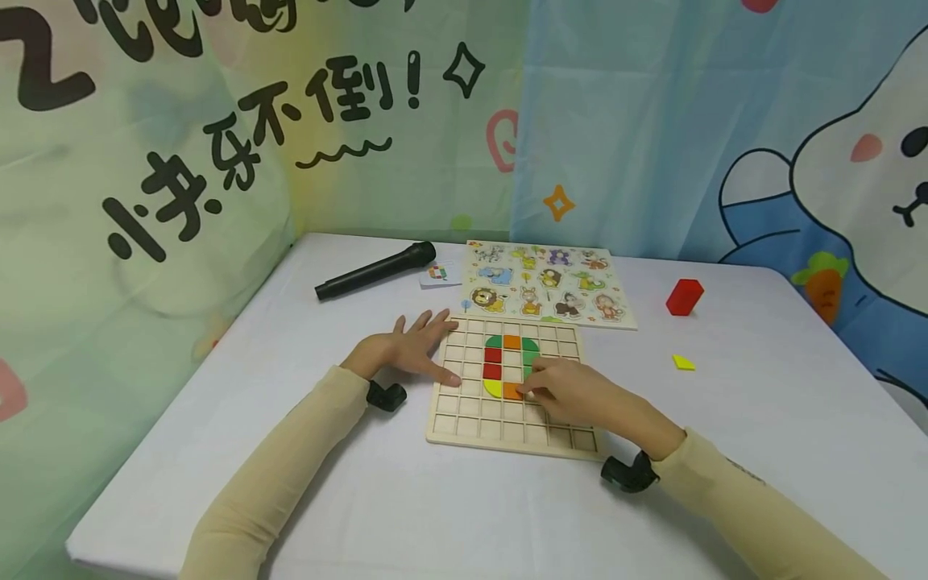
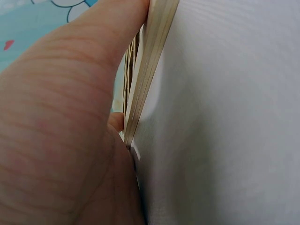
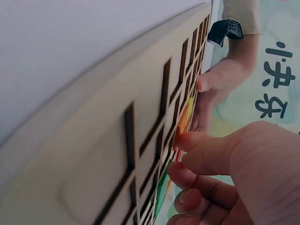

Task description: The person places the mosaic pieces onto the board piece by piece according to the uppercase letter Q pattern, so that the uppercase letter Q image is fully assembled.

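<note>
A wooden grid board (image 1: 478, 427) lies on the table. Set in its cells is a ring of coloured tiles: green and orange at the far side, red tiles (image 1: 492, 362) on the left, green ones (image 1: 529, 357) on the right, a rounded yellow tile (image 1: 493, 388) and an orange tile (image 1: 511, 391) nearest me. With fingers spread, my left hand (image 1: 416, 346) rests on the board's left edge. My right hand (image 1: 573, 391) is over the board's right part, fingers loosely bent. Its thumb touches the near orange tile (image 3: 183, 123); a gap shows between thumb and forefinger.
Behind the board lies an animal picture board (image 1: 547, 282). A black microphone-shaped object (image 1: 374, 271) and a small pattern card (image 1: 440, 275) are to its left. On the right sit a red block (image 1: 685, 297) and a loose yellow tile (image 1: 683, 362).
</note>
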Motion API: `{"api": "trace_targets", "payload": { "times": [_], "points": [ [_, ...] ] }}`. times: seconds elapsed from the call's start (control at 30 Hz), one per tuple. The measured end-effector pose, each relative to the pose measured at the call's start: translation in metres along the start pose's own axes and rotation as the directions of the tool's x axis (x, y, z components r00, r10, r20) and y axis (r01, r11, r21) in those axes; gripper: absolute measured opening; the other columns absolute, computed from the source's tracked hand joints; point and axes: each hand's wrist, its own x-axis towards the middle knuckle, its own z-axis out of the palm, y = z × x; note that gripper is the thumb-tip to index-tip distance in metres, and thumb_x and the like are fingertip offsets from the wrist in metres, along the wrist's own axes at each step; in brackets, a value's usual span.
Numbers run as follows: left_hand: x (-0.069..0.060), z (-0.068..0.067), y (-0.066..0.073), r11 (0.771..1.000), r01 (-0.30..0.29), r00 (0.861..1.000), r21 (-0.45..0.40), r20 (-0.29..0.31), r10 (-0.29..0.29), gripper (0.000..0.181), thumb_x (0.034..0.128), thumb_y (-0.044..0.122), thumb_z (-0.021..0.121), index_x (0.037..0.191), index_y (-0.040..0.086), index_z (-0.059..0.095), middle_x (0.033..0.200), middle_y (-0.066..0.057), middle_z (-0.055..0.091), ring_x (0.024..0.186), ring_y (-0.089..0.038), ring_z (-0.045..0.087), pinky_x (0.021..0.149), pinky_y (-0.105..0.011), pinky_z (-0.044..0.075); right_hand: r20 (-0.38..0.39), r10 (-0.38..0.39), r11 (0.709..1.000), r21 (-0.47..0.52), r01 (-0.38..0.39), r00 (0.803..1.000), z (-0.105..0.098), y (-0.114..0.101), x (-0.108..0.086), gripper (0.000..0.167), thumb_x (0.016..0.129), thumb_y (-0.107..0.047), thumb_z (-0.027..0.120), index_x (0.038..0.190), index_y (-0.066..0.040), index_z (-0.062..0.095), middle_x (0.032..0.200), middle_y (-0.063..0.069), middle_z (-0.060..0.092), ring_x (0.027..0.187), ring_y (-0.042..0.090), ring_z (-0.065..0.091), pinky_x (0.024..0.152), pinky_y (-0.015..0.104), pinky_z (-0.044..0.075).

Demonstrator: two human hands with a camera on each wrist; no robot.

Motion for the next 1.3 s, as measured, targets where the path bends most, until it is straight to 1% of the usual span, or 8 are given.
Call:
{"api": "trace_targets", "payload": {
  "times": [0.23, 0.47, 0.7, 0.8, 0.97, 1.1, 1.2, 1.3],
  "points": [
    [0.000, 0.001, 0.000, 1.000, -0.008, 1.000, 0.006, -0.002, 0.008, 0.110, 0.0777, 0.067, 0.066, 0.159, 0.021, 0.008, 0.165, -0.001, -0.012, 0.151, -0.027, -0.015, 0.116, -0.062, -0.010, -0.023, -0.030, 1.000, 0.006, 0.030, 0.999, -0.001, 0.005, -0.007, 0.022, 0.091, -0.005, 0.066, 0.110, -0.010, 0.075, 0.084, -0.002, 0.057, 0.069, 0.007, 0.042, 0.060, 0.020, 0.038],
    [0.000, 0.000, 0.001, 1.000, -0.003, 1.000, 0.013, -0.002, 0.003, 0.109, 0.0780, 0.068, 0.065, 0.159, 0.022, 0.008, 0.165, -0.002, -0.012, 0.151, -0.027, -0.015, 0.116, -0.062, -0.010, -0.038, 0.110, 0.991, 0.078, -0.107, 0.993, -0.004, 0.015, -0.020, 0.025, 0.091, -0.014, 0.068, 0.115, -0.008, 0.072, 0.094, -0.002, 0.062, 0.071, 0.006, 0.047, 0.064, 0.022, 0.045],
    [0.000, 0.001, 0.001, 1.000, 0.000, 1.000, 0.023, -0.005, 0.000, 0.110, 0.0780, 0.068, 0.065, 0.159, 0.021, 0.008, 0.165, -0.003, -0.011, 0.151, -0.028, -0.013, 0.116, -0.062, -0.009, -0.091, 0.163, 0.983, 0.097, -0.154, 0.982, -0.012, 0.041, -0.041, 0.019, 0.090, -0.012, 0.067, 0.107, -0.006, 0.073, 0.089, -0.003, 0.060, 0.066, 0.007, 0.045, 0.059, 0.022, 0.043],
    [0.000, 0.001, 0.000, 1.000, -0.001, 1.000, 0.022, -0.005, 0.001, 0.110, 0.0779, 0.068, 0.065, 0.159, 0.021, 0.007, 0.165, -0.003, -0.011, 0.151, -0.028, -0.014, 0.116, -0.062, -0.009, -0.104, 0.219, 0.974, 0.077, -0.212, 0.970, -0.016, 0.056, -0.054, 0.020, 0.090, -0.011, 0.067, 0.108, -0.005, 0.073, 0.087, -0.002, 0.061, 0.065, 0.008, 0.046, 0.058, 0.022, 0.043],
    [0.000, 0.001, 0.000, 1.000, -0.004, 1.000, 0.025, -0.003, 0.004, 0.110, 0.0781, 0.068, 0.065, 0.159, 0.021, 0.007, 0.165, -0.002, -0.012, 0.151, -0.028, -0.014, 0.116, -0.062, -0.009, -0.096, 0.340, 0.940, 0.054, -0.336, 0.936, -0.027, 0.087, -0.080, 0.023, 0.089, -0.009, 0.067, 0.110, -0.001, 0.071, 0.088, 0.002, 0.063, 0.072, 0.014, 0.051, 0.063, 0.025, 0.050],
    [0.000, 0.000, -0.001, 1.000, -0.008, 1.000, 0.023, -0.004, 0.009, 0.110, 0.0782, 0.068, 0.065, 0.159, 0.020, 0.007, 0.165, -0.003, -0.012, 0.151, -0.028, -0.015, 0.115, -0.063, -0.009, -0.068, 0.412, 0.911, 0.004, -0.413, 0.909, -0.036, 0.112, -0.100, 0.026, 0.087, -0.003, 0.068, 0.113, 0.003, 0.068, 0.092, 0.013, 0.062, 0.080, 0.024, 0.058, 0.072, 0.038, 0.058],
    [-0.001, 0.000, 0.000, 1.000, -0.012, 1.000, 0.018, -0.005, 0.013, 0.110, 0.0779, 0.068, 0.065, 0.159, 0.020, 0.007, 0.165, -0.003, -0.011, 0.151, -0.028, -0.014, 0.115, -0.063, -0.009, -0.043, 0.453, 0.889, -0.053, -0.455, 0.890, -0.039, 0.127, -0.113, 0.030, 0.085, 0.003, 0.068, 0.115, 0.004, 0.067, 0.098, 0.022, 0.059, 0.087, 0.034, 0.059, 0.079, 0.049, 0.057],
    [-0.001, 0.000, 0.001, 1.000, -0.013, 1.000, 0.014, -0.005, 0.014, 0.110, 0.0779, 0.068, 0.065, 0.159, 0.020, 0.008, 0.165, -0.003, -0.011, 0.151, -0.028, -0.014, 0.115, -0.063, -0.009, -0.027, 0.461, 0.882, -0.097, -0.462, 0.887, -0.038, 0.137, -0.121, 0.032, 0.085, 0.007, 0.067, 0.116, 0.003, 0.067, 0.099, 0.025, 0.058, 0.089, 0.038, 0.059, 0.080, 0.052, 0.056]
  ]
}}
